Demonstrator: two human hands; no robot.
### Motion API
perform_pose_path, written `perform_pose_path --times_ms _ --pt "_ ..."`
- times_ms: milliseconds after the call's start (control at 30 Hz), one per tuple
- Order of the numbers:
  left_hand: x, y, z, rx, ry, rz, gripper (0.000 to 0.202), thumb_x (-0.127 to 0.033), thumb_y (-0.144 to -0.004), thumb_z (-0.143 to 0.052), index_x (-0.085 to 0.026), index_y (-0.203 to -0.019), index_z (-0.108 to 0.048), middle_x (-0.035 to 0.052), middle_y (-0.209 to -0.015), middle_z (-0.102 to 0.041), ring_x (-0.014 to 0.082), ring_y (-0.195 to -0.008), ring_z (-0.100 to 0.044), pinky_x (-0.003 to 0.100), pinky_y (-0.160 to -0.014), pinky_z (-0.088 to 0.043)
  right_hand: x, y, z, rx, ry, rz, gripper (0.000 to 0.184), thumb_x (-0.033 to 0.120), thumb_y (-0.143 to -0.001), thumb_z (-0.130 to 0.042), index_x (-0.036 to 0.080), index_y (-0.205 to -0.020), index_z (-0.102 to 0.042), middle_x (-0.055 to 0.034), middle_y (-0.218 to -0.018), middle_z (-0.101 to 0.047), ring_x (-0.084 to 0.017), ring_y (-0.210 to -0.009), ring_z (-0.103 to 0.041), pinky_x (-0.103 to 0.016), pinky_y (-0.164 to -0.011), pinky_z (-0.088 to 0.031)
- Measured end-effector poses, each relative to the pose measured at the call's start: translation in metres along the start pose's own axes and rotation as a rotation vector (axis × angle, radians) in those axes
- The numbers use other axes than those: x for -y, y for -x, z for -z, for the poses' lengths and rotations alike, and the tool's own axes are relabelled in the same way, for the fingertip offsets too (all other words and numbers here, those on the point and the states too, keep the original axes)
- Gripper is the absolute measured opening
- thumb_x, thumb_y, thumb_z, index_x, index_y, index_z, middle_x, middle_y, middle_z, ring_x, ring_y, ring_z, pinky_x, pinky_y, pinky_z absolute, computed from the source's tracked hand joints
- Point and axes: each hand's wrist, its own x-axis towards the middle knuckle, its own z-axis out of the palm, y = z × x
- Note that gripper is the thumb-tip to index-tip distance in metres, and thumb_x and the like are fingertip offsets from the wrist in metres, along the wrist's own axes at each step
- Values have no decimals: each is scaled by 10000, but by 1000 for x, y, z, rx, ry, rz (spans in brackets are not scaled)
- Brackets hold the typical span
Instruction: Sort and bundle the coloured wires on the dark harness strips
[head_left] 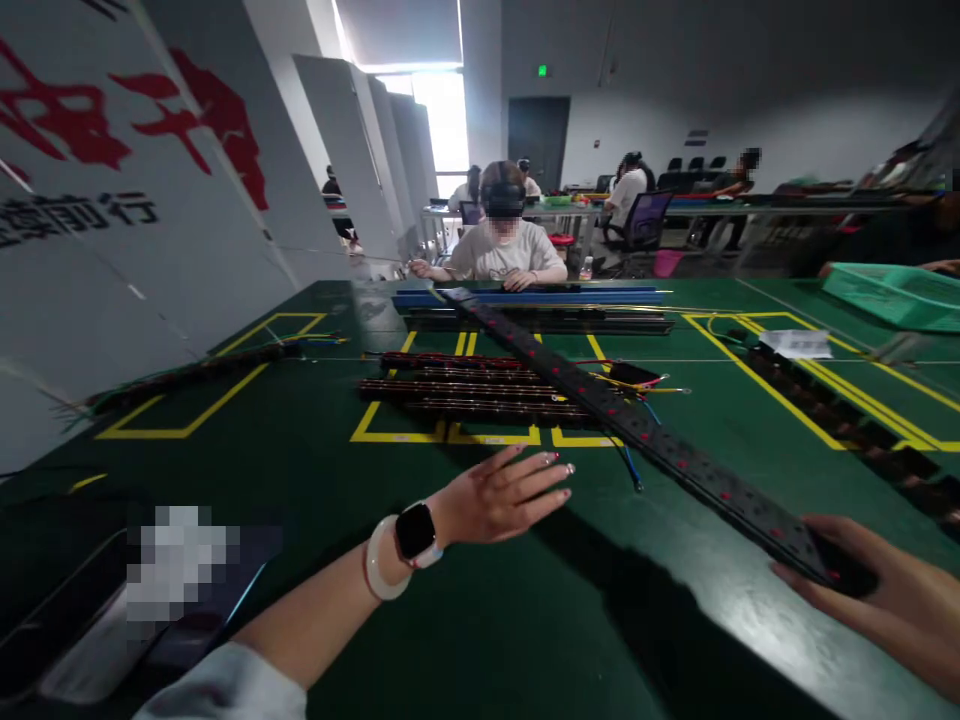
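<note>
My right hand [870, 590] is wrapped round the near end of a long black strip with red dots [630, 415]. The strip slants up and to the left, raised over the green table, its far end close to the blue bars. My left hand [506, 490] hovers with fingers spread, holding nothing, left of the strip; a watch [417, 532] and a pale bangle [381, 560] are on that wrist. Beyond it lies a bundle of dark bars with wires [465, 392], partly covered by the strip. Blue-tipped wire ends [632, 468] stick out from under the strip.
Long blue bars [525, 298] lie across the far table edge, where a person [504, 235] sits facing me. Dark wired rows lie at left [210, 368] and right [840, 405]. A green basket [892, 295] stands far right; a blurred dark item [210, 590] lies near left.
</note>
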Motion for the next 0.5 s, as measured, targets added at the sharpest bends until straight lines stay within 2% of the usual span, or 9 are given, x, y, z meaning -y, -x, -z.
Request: perform_pose_path --times_ms 100,233,367,433,500 --pt "-10 26 16 12 -116 -39 453 -227 -843 -552 -266 -1279 -434 -12 -1508 -271 173 -1388 -228 393 -1166 -179 75 -31 -25 303 -96 147 490 556 -718 -606 224 -1078 -584 -77 -996 -680 -242 -851 -643 -303 -722 -498" --pt "-6 68 22 170 -247 140 572 -137 -800 -578 -276 -1312 -366 51 -1515 -244 239 -1398 -200 479 -1148 -177 156 -54 -63 617 -219 325 441 499 -730 -608 188 -1043 -595 -56 -977 -672 -201 -828 -625 -269 -711 -474" --pt "3 107 23 162 -278 132 579 -56 -775 -565 -226 -1270 -318 118 -1526 -177 261 -1373 -265 487 -1111 -280 203 -74 -96 716 -225 386 455 482 -677 -661 159 -992 -603 -55 -922 -668 -182 -767 -608 -244 -611 -441" --pt "7 121 25 157 -263 156 580 -71 -800 -542 -227 -1290 -273 132 -1510 -220 258 -1350 -316 507 -1081 -326 218 -86 -108 788 -223 409 450 489 -685 -655 158 -985 -599 -49 -887 -665 -167 -722 -597 -236 -569 -420" --pt "12 132 25 205 -250 220 567 -92 -826 -514 -201 -1320 -258 141 -1465 -322 248 -1318 -370 508 -1071 -339 231 -96 -119 864 -225 427 452 496 -698 -644 156 -992 -593 -47 -865 -659 -153 -683 -584 -233 -544 -407"
